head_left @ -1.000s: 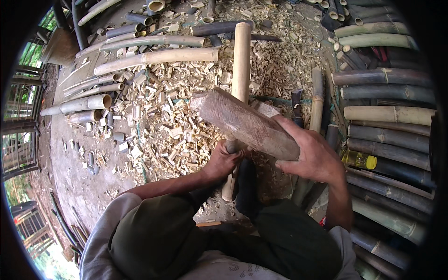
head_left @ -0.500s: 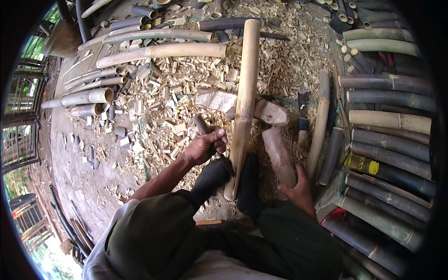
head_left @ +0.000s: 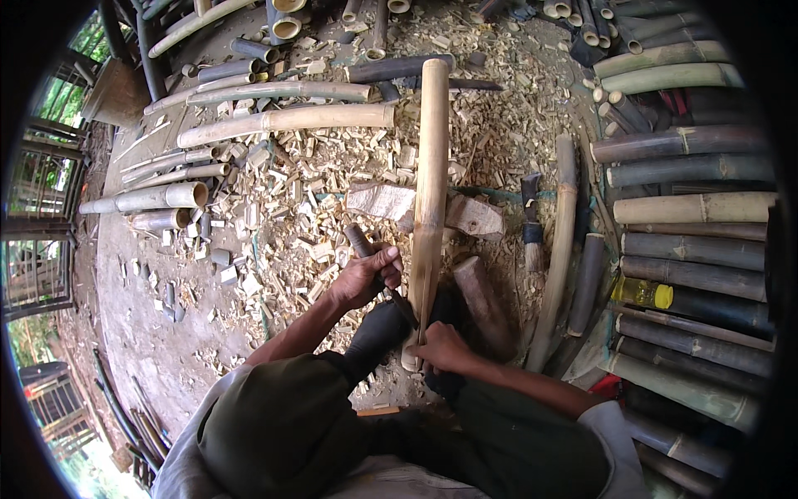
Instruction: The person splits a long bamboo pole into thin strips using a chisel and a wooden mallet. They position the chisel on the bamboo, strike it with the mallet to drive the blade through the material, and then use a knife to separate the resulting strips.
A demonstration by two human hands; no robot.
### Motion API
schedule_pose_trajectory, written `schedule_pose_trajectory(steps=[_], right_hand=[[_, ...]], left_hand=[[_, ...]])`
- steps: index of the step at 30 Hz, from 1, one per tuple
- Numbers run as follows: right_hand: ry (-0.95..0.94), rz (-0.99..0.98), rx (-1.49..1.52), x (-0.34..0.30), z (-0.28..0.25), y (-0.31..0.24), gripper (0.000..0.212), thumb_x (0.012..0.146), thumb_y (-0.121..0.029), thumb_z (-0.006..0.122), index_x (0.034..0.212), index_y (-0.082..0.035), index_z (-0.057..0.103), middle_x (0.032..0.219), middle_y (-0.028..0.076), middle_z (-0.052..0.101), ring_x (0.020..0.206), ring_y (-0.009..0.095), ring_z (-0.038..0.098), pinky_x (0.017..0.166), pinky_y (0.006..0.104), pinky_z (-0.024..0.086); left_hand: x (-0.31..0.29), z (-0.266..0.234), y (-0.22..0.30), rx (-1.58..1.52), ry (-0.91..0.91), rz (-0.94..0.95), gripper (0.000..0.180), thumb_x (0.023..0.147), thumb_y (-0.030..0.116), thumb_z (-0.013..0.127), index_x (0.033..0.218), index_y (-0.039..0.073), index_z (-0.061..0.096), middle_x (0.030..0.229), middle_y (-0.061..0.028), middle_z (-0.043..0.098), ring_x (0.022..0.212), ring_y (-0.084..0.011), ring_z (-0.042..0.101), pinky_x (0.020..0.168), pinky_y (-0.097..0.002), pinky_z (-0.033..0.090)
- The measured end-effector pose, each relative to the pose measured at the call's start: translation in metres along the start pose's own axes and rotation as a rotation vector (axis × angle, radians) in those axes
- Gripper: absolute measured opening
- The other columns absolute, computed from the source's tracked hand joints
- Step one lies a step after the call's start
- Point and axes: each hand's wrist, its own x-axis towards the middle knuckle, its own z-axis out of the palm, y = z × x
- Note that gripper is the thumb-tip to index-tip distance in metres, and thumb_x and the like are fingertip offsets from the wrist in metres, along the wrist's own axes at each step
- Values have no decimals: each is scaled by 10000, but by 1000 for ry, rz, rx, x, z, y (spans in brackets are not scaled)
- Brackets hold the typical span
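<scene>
Left grip (head_left: 366,276): was closed round 1 dark tool (head_left: 359,241), lower end at bamboo pole (head_left: 431,158).
Right grip (head_left: 443,348): was at pole's near end; hold could not be told.
Pole: crossed pale wood (head_left: 378,203).
Billet (head_left: 484,301): lay right of pole.

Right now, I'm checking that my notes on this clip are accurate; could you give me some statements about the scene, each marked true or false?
1. The left hand grips a dark-handled tool. True.
2. The right hand is wrapped around the wooden block. False: it is at the near end of the upright-pictured bamboo pole.
3. Wood chips litter the ground. True.
4. The yellow-capped bottle lies left of that pole. False: it lies to its right.
</scene>
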Motion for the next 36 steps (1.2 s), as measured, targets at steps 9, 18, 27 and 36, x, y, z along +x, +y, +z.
schedule_pose_trajectory(steps=[9, 18, 27, 36], right_hand=[[-50, -92, 379, -12, 8, 38, 286, 788, -269, 777, 753, 9, 719, 596, 40, 613, 507, 101, 544, 472, 309, 412], [-103, -69, 332, -3, 1, 36, 323, 831, -320, 778, 814, -3, 721, 610, 30, 618, 483, 93, 529, 450, 289, 391], [56, -101, 6, 10, 12, 20, 330, 801, -231, 736, 962, 56, 708, 808, 216, 722, 765, 308, 748, 687, 406, 593], [-208, -436, 392, -7, 0, 41, 467, 864, -367, 801, 1122, -31, 605, 958, 43, 614, 882, 140, 575, 779, 335, 489]], left_hand=[[-13, 32, 63, 355, 232, 165, 262, 970, 260, 723, 850, 50, 622, 603, 56, 428, 497, -76, 368, 469, -257, 300], [-23, -19, 15, 1853, 692, 380, 547, 782, 234, 858, 1246, 93, 604, 1211, -216, 538, 1137, -371, 545, 924, -499, 470], [-12, 59, -5, 2149, -790, 672, 508, 680, 316, 822, 1115, 96, 677, 1186, -96, 617, 1255, -286, 547, 1152, -453, 371], [24, 83, -1, 2032, -1043, 324, 462, 705, 457, 841, 1013, 134, 720, 1009, -60, 633, 1108, -271, 593, 1057, -456, 420]])
